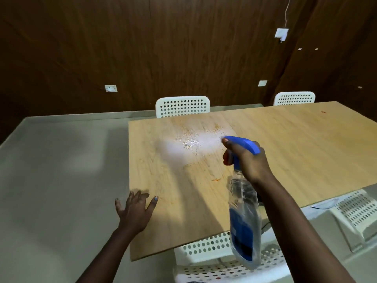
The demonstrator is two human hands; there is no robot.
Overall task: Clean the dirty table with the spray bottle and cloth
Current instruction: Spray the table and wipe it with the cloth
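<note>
White perforated chair (206,245) below both arms. Spray bottle (244,217), clear w/ blue head, gripped by right hand (247,160), finger on trigger. Left hand (135,208) spread flat, fingers loose, on table (285,144) corner. Wet droplet patch (191,142) ahead of nozzle. Two chairs beyond.

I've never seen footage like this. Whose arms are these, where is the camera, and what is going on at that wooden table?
There is no machine here: the one picture comes from a camera worn on a person's head, looking down at their own arms. The right hand holds a clear spray bottle with a blue trigger head and is misting the wooden table. A wet patch and orange smears show on the wood. The left hand rests open at the table's edge, holding nothing. White perforated chairs stand around. No cloth is visible.
</note>
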